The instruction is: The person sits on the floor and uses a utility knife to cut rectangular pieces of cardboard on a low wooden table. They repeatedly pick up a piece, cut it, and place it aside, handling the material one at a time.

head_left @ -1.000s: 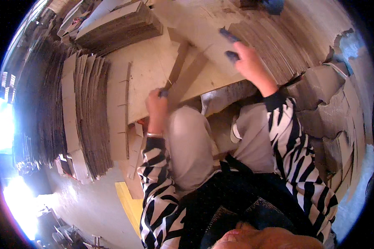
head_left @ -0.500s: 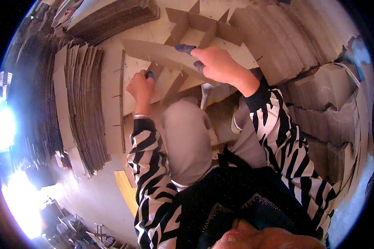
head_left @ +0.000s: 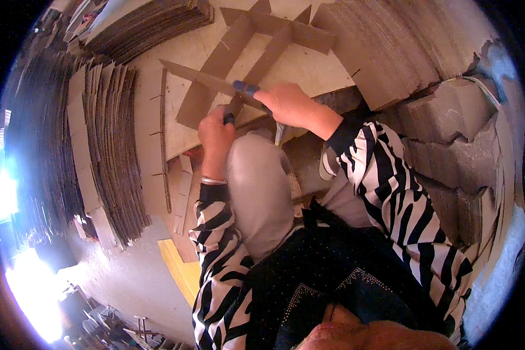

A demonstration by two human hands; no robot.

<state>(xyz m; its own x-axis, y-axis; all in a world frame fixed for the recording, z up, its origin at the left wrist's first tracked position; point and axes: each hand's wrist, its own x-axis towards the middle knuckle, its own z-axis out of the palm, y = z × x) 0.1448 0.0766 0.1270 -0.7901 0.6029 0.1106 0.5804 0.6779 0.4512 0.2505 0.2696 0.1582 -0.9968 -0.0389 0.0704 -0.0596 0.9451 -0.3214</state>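
Crossed cardboard strips [head_left: 230,45] at and just beyond both hands [head_left: 216,131] [head_left: 290,105]

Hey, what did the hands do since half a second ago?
The left hand moved right, away from the left long strip to the right long strip, which it seems to grip. The right hand came nearer the body, its fingers at the near cross strip. The far cross strip stayed across both long strips.
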